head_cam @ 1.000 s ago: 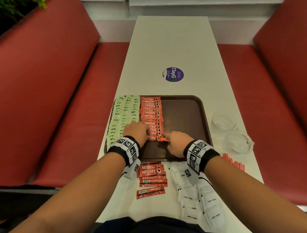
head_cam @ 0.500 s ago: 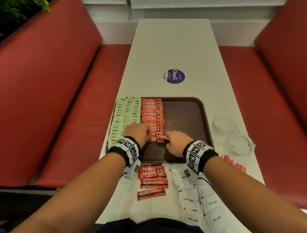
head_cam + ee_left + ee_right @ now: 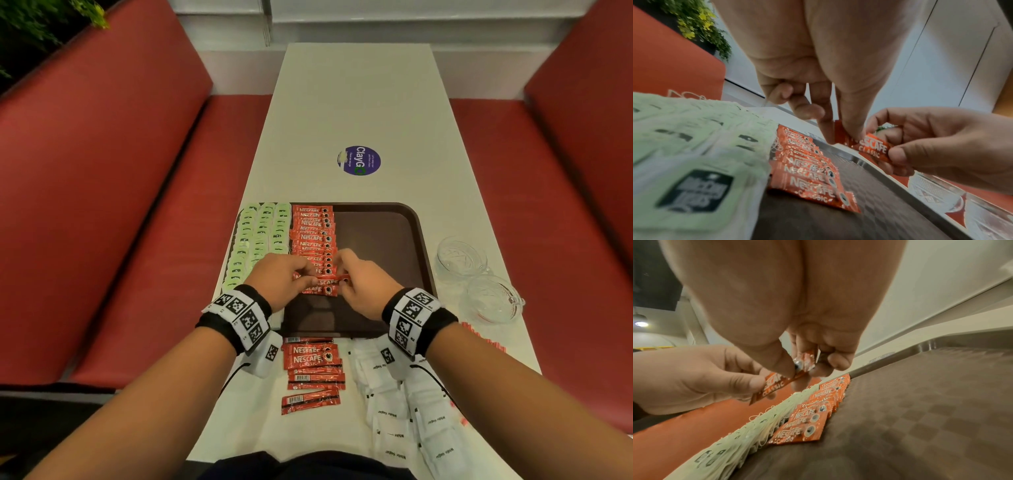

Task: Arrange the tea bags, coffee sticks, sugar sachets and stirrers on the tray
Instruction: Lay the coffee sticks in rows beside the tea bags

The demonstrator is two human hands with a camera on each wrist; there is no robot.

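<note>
Since a moment ago both my hands have lifted off the row of coffee sticks and now hold one Nescafé Classic coffee stick (image 3: 331,277) between them, raised just above the near end of that row. The long white surface (image 3: 359,113) runs away from me between two red benches (image 3: 113,192), with a purple ClayGo sticker (image 3: 358,160) on it beyond the tray. The brown tray (image 3: 383,240) lies in front of me; the green tea bags (image 3: 255,236) fill its left side in columns, and the row of coffee sticks (image 3: 313,236) lies just to their right, overlapping one another. The right half of the tray is bare. On the surface near me lie white sugar sachets (image 3: 411,411), and left of them a small pile of loose coffee sticks (image 3: 313,366). Two glass cups (image 3: 479,277) stand right of the tray, and the red stirrers (image 3: 486,341) lie nearer me beside them. My left hand (image 3: 279,279) has its grip pinched on the stick's left end, thumb and forefinger; my right hand (image 3: 363,284) pinches the right end the same way.
</note>
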